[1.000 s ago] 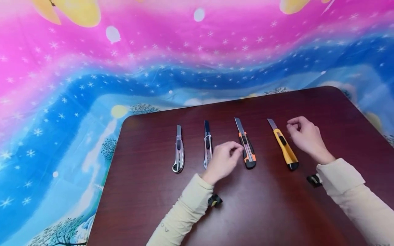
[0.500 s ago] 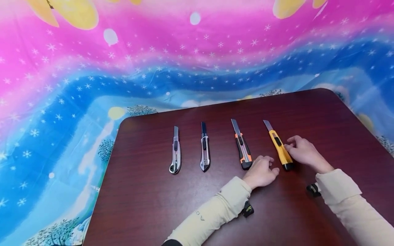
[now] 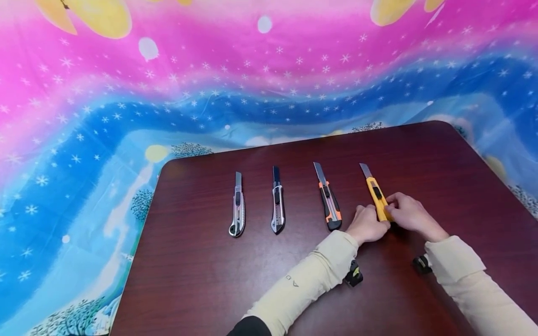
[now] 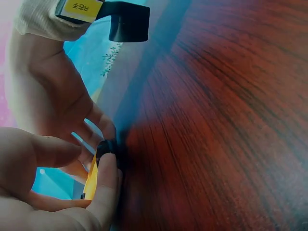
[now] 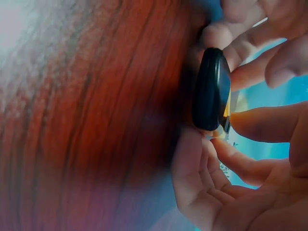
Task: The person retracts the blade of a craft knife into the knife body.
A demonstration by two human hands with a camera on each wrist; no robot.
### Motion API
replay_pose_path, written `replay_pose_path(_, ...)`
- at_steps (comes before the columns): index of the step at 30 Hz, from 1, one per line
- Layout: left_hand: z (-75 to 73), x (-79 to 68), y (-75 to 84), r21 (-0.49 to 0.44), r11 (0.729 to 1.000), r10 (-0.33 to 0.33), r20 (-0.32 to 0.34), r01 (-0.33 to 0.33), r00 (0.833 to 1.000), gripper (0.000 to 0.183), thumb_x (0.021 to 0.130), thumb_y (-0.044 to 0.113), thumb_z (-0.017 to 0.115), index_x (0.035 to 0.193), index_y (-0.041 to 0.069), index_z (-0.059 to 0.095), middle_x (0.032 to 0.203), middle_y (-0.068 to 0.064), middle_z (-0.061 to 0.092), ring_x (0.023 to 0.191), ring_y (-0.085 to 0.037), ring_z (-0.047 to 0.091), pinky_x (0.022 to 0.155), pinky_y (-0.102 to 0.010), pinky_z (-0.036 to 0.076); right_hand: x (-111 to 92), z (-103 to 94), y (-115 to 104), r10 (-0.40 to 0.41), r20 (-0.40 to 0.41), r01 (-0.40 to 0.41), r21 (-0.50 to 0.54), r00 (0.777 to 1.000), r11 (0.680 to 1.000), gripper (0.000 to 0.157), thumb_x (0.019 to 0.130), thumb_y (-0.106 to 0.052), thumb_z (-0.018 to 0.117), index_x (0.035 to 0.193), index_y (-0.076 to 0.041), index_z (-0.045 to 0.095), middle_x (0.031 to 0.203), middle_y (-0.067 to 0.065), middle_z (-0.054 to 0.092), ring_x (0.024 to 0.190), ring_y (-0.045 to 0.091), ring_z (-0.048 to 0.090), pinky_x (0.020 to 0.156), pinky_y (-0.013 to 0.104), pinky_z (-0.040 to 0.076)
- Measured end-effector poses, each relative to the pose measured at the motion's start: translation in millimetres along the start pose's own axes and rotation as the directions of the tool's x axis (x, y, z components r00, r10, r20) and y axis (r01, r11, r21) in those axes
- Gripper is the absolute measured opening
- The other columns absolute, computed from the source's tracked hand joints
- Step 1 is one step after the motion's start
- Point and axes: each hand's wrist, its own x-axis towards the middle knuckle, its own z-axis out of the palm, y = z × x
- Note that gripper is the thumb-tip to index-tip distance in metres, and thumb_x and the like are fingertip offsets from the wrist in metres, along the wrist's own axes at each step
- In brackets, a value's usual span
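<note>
Bright cloth [image 3: 294, 74] printed with white snowflakes over pink and blue bands hangs behind a dark reddish-brown desk [image 3: 189, 280] with rounded corners.

Four utility knives form a spaced row across the desk, each with its blade out and pointing toward the far edge. At the right end of the row is the yellow utility knife [image 3: 379, 204], with a black slider [image 3: 377, 192] on its body and a black end cap [image 5: 208, 91] that shows clearly in the right wrist view. Both hands are at its lower part, the left hand [image 3: 367, 225] on its left side and the right hand [image 3: 409, 213] on its right.

Fingers [image 4: 105, 187] of the left hand touch the knife near the cap, while that hand's thumb [image 4: 57, 153] stands apart from it, so the left grip is not closed. The right hand has its thumb and fingers at the knife beside the cap; whether this grip pinches it, I cannot tell.

Just left of the left hand lies an orange-and-black utility knife [image 3: 331, 205]. Farther left come a silver utility knife with a dark blade [image 3: 277, 205] and, last, a silver utility knife with a ridged edge [image 3: 242, 214].

Cream sleeves [image 3: 307, 275] cover both forearms, and a small black device [image 3: 354, 274] sits at each wrist.
</note>
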Motion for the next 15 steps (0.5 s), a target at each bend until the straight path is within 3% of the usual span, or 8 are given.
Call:
replay_pose_path(8,-0.5,3.7,1.6,0.012,0.999,0.034,-0.008,-0.034,0.999,0.014,0.087,0.025,0.066,0.094,0.014,0.063,0.08,0.003,0.055,0.083,-0.009,0.041,0.067,-0.018,0.04,2.2,0.2,1.0,-0.016,0.003,0.016,-0.015,1.0,1.0,0.038,0.091,-0.011,0.052,0.117,0.016,0.051,0.095,0.024,0.062,0.075,0.024,0.056,0.061,0.025,0.044)
replay_pose_path(15,1.0,5.1,2.3,0.019,0.999,0.027,-0.019,-0.027,0.999,0.012,0.085,0.024,0.068,0.083,0.015,0.06,0.077,0.004,0.053,0.082,-0.009,0.04,0.066,-0.019,0.039,1.6,0.4,0.5,-0.021,0.01,0.021,-0.013,1.0,1.0,0.037,0.091,-0.01,0.052,0.115,0.018,0.053,0.093,0.023,0.064,0.073,0.023,0.057,0.06,0.026,0.045)
